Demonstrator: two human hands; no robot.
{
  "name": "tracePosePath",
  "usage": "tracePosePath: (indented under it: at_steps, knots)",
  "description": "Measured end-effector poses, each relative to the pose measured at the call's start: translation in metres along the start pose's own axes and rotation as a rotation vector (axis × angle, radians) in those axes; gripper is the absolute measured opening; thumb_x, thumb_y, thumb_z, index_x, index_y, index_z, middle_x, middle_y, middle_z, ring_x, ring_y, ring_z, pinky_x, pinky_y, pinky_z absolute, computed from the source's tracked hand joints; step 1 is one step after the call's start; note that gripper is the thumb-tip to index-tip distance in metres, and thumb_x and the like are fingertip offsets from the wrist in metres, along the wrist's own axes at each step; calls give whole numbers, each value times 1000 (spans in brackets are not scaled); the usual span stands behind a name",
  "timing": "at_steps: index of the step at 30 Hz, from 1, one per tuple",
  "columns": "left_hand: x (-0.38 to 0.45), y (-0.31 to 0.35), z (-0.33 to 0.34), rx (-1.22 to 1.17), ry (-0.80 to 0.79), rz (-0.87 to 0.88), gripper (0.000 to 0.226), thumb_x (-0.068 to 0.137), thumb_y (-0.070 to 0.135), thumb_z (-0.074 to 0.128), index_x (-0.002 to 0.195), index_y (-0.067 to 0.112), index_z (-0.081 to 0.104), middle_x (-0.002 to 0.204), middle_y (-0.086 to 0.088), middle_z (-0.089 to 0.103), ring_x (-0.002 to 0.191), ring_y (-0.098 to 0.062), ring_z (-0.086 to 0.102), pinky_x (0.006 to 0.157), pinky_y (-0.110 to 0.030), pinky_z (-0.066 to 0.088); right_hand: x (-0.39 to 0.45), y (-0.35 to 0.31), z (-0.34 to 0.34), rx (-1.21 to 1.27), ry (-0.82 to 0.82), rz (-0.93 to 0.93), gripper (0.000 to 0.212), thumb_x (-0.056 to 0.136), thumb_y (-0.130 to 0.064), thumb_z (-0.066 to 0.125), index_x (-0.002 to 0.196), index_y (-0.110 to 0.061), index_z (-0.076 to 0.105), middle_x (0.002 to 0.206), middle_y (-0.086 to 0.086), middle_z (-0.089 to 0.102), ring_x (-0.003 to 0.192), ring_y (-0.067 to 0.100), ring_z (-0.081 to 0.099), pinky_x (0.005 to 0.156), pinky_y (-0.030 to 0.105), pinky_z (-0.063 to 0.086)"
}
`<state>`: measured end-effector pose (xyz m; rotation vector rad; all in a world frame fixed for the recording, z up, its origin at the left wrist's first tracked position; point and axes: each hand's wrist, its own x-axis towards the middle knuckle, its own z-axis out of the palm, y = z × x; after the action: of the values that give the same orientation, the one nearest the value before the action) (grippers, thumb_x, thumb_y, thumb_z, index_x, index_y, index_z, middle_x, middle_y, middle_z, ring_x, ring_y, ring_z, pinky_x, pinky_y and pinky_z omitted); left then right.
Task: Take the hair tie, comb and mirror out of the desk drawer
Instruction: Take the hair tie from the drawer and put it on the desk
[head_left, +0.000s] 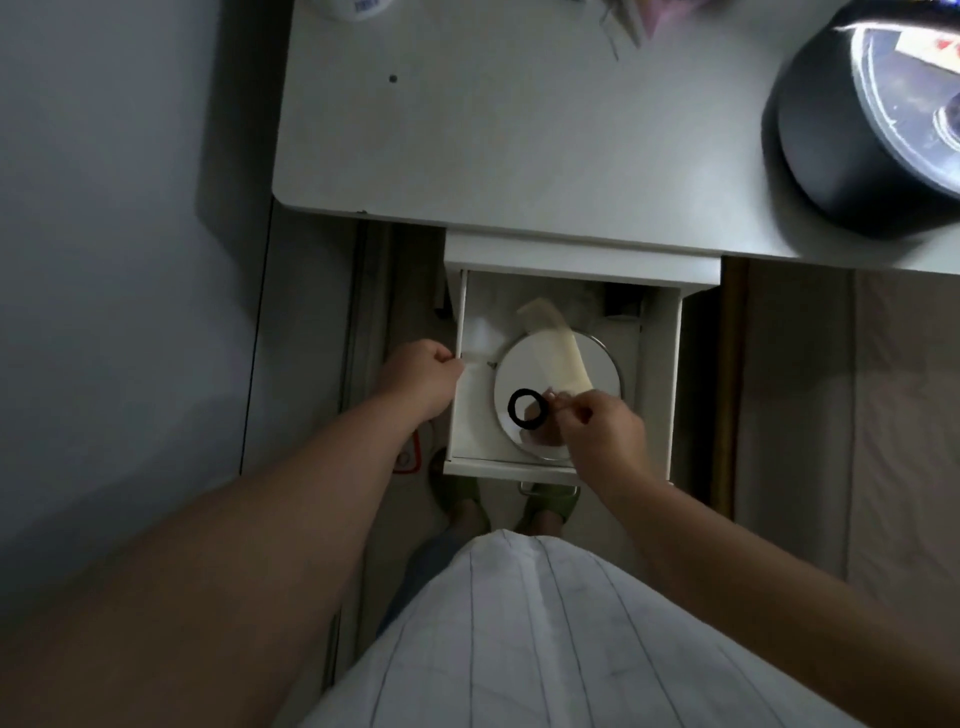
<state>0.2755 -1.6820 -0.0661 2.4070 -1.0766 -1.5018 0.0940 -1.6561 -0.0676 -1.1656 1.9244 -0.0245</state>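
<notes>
The white desk drawer (670, 374) stands pulled out below the desk. A round mirror (511, 371) lies flat in it. Across the mirror lies a cream comb (558, 348), slanting from upper left to lower right. My right hand (602, 434) is over the mirror's near right part and pinches a black hair tie (528, 409) by its right side. The tie hangs as an open ring just over the mirror. My left hand (421, 376) is curled around the drawer's left wall.
The white desk top (519, 156) runs above the drawer, with a black round-based object (857, 130) at its right and small items at the far edge. A grey wall is at left. My feet in green slippers (550, 506) stand under the drawer front.
</notes>
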Motion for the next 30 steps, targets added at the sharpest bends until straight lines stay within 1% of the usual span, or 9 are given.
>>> tracePosePath:
  at_steps: [4,8,13,17,19,22,25,27,30]
  knots:
    - [4,-3,0,17,-20,25,23,92,24,50,105,11,63,94,-3,60,83,-16,54,56,-23,37,8,-15,14,-102,-21,50,26,89,-27,52,104,-11,66,93,4,59,83,22,56,79,38,54]
    - [7,-5,-2,-10,-55,12,26,92,24,50,112,11,61,102,-7,64,88,-19,59,71,-28,44,11,-22,22,-150,-64,74,29,89,-23,50,108,-8,64,86,4,56,87,25,59,78,38,52]
    - [9,-8,-4,-35,-88,8,24,92,25,51,110,12,61,106,-9,67,95,-23,64,74,-30,47,9,-27,25,-240,-75,78,28,92,-20,46,114,-9,60,88,7,55,82,22,51,67,29,39]
    - [10,-7,-5,-55,-105,-8,22,91,25,52,106,12,61,104,-10,67,96,-25,65,80,-35,50,13,-31,25,-241,-99,103,28,93,-19,44,115,-8,59,88,5,49,82,18,46,68,27,36]
    - [10,-7,-6,-69,-110,-7,18,91,25,52,101,13,61,103,-11,67,95,-26,65,78,-34,50,12,-30,25,-254,-115,115,28,93,-18,45,116,-10,59,88,4,49,83,18,45,69,27,36]
    - [7,-5,-5,-83,-121,-18,15,92,23,52,99,13,60,99,-10,65,86,-21,61,67,-27,46,9,-33,22,-227,-122,119,26,90,-16,48,112,-11,62,86,3,52,81,19,49,67,28,39]
    - [9,11,-8,-145,-90,-25,17,91,22,52,100,11,61,94,-9,64,85,-22,61,72,-33,47,16,-41,0,-163,-40,61,23,86,-19,51,100,-9,67,76,3,59,71,19,55,62,30,46]
    - [8,20,-8,-192,-64,-33,17,91,21,52,101,10,61,92,-8,61,84,-22,59,70,-32,46,24,-56,-21,-137,-13,-13,17,87,-21,54,86,-10,67,66,0,58,60,14,53,51,26,42]
    - [11,25,-7,-163,-71,-58,19,91,19,52,104,8,60,91,-7,59,81,-20,56,62,-26,41,30,-77,-39,-81,21,-79,14,87,-20,56,79,-14,65,65,-2,58,60,12,52,48,22,38]
